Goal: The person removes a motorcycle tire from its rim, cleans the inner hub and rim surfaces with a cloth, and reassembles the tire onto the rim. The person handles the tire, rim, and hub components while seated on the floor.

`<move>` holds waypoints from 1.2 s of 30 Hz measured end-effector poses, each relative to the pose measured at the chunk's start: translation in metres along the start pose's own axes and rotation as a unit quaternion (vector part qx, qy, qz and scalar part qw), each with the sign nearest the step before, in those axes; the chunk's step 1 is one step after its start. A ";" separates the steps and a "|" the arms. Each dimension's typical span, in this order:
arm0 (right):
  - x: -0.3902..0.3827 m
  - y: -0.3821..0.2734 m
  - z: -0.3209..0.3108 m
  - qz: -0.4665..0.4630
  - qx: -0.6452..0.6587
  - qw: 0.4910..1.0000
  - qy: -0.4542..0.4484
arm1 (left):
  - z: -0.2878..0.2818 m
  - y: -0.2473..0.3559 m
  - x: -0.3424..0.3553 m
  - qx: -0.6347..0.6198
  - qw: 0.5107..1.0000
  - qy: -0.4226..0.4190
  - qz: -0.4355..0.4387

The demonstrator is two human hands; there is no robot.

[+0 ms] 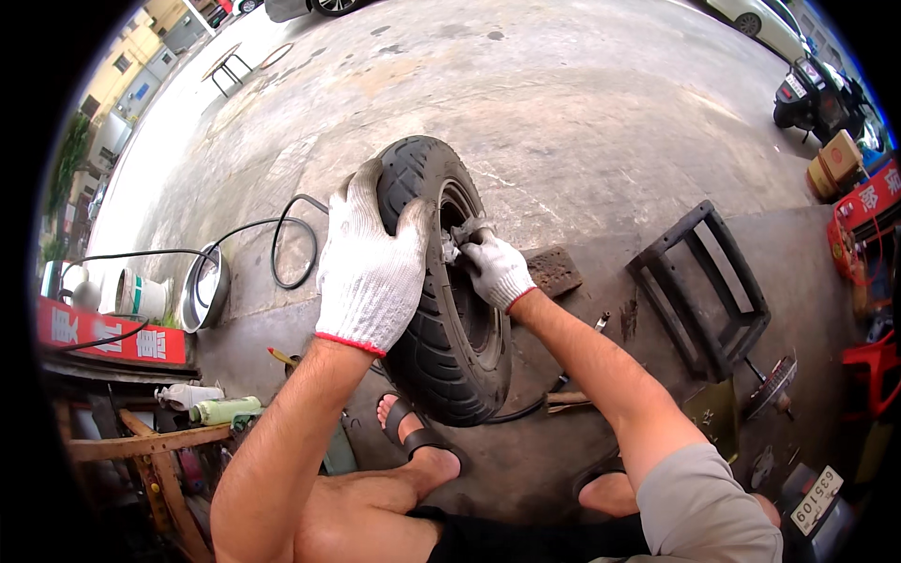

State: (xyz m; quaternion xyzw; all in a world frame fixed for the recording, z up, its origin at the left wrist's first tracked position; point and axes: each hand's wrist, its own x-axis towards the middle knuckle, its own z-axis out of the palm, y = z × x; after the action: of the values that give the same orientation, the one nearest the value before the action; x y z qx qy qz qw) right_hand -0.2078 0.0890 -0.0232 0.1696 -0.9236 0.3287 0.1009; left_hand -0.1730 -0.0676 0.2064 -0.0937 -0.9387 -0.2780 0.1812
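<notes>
A black scooter wheel with a grooved tyre [454, 366] stands upright in front of me, its metal rim [485, 355] facing right. My left hand [374, 258], in a white knitted glove with a red cuff, grips the tyre's upper left side. Its fingers lie over the tread and its thumb rests toward the sidewall. Inside the rim, near the hub, my right hand [495, 266] is closed on a crumpled grey rag [462, 235]. It wears a matching glove. Part of the rag and the hub behind it are hidden by that hand.
A brown block [554, 272] lies right of the wheel, with a black metal frame [704, 291] beyond. A black hose [282, 246] loops at left near a metal basin [206, 289]. Bottles [225, 409] stand at lower left. A scooter [821, 98] is parked far right.
</notes>
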 end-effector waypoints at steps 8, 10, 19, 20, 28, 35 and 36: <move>-0.072 0.083 -0.096 0.187 -0.234 0.873 -0.386 | -0.009 -0.008 0.002 -0.015 1.000 -0.014 -0.009; -0.086 0.112 -0.109 0.217 -0.085 0.958 -0.165 | -0.007 -0.002 0.001 -0.012 0.999 -0.023 -0.019; 0.007 0.000 -0.057 -0.135 0.009 0.991 0.008 | -0.006 0.009 -0.003 -0.007 0.999 -0.034 -0.011; 0.010 0.005 -0.043 -0.155 -0.032 0.987 -0.036 | -0.007 0.012 -0.003 -0.008 0.999 -0.037 -0.009; -0.058 0.005 -0.001 -0.024 0.158 0.982 -0.103 | -0.004 0.000 0.002 -0.005 0.999 -0.030 0.009; -0.098 0.058 -0.086 0.162 -0.122 0.947 -0.251 | -0.006 -0.006 -0.001 -0.010 1.000 -0.016 0.018; -0.095 0.058 -0.093 0.203 -0.113 0.956 -0.181 | -0.010 -0.007 -0.002 -0.007 1.000 -0.020 0.002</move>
State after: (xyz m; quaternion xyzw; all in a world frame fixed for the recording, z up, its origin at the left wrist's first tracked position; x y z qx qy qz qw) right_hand -0.1355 0.2145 -0.0138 0.0223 -0.9724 0.1997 -0.1183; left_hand -0.1699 -0.0793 0.2096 -0.1024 -0.9399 -0.2823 0.1623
